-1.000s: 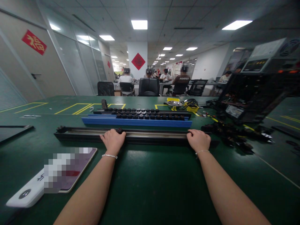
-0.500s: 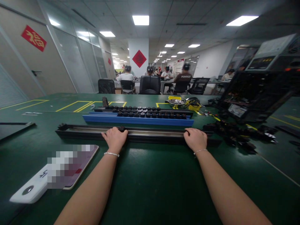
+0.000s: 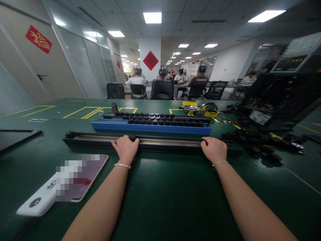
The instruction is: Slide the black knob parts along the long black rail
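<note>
A long black rail (image 3: 165, 144) with a pale metallic channel along its top lies crosswise before me on the green table. Left of its middle, my left hand (image 3: 125, 147) is closed over it, with a small black part (image 3: 132, 137) beside the thumb; whether I grip that part too is hidden. My right hand (image 3: 215, 149) grasps the rail towards its right end, fingers curled over the far edge. At the left end another black piece (image 3: 70, 134) sits in the channel. Just beyond lies a blue rail (image 3: 150, 128) with several black parts lined up along it.
On the left are a white device (image 3: 37, 202) and a phone-like slab (image 3: 94, 174). Loose black parts (image 3: 260, 145) are heaped at right, before a large dark open-framed machine (image 3: 276, 93). A metal bowl (image 3: 191, 108) stands farther back; people sit at desks beyond.
The whole view has shifted slightly, so things appear a little farther right. Both hands keep their places on the black rail.
</note>
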Action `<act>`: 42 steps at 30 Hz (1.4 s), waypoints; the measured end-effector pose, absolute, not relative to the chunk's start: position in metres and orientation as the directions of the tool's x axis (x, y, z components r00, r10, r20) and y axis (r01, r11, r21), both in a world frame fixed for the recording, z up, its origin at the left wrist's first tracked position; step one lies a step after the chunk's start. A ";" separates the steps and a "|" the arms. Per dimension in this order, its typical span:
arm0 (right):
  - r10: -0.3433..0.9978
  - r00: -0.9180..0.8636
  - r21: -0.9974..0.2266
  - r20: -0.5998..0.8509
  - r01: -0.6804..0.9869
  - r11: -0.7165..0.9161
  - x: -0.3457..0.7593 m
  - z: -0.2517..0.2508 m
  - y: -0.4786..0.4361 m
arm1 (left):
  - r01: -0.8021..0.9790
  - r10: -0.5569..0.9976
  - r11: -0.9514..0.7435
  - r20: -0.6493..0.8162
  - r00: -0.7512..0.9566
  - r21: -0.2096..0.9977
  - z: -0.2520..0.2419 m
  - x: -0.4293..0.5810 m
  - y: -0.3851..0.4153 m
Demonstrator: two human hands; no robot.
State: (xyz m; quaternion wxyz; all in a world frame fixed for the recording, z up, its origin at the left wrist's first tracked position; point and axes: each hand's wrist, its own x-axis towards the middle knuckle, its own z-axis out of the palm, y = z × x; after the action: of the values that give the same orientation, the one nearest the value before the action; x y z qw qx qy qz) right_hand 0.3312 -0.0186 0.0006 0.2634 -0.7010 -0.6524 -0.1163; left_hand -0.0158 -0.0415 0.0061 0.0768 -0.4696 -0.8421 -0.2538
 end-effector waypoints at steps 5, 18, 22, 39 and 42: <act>0.851 0.126 -0.218 0.509 0.976 -0.015 0.331 0.000 -0.018 | 0.831 0.752 0.432 0.369 -0.546 0.349 0.006 -0.015 -0.042; 0.841 0.132 -0.225 0.525 0.974 -0.012 0.333 -0.002 -0.015 | 0.825 0.754 0.448 0.351 -0.556 0.345 0.005 -0.015 -0.039; 0.839 0.136 -0.224 0.527 0.974 -0.017 0.331 -0.001 -0.016 | 0.827 0.758 0.440 0.350 -0.551 0.348 0.005 -0.016 -0.039; 0.845 0.120 -0.219 0.521 0.976 -0.004 0.331 -0.001 -0.019 | 0.836 0.758 0.387 0.381 -0.529 0.389 0.005 -0.015 -0.045; 0.846 0.122 -0.221 0.519 0.975 -0.005 0.331 -0.001 -0.019 | 0.843 0.768 0.377 0.380 -0.516 0.384 0.004 -0.015 -0.045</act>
State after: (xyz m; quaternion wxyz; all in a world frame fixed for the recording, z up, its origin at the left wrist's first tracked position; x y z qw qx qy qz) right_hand 0.3313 -0.0192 -0.0014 0.2699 -0.6987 -0.6516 -0.1199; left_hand -0.0147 -0.0450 0.0040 0.0688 -0.4870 -0.8268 -0.2729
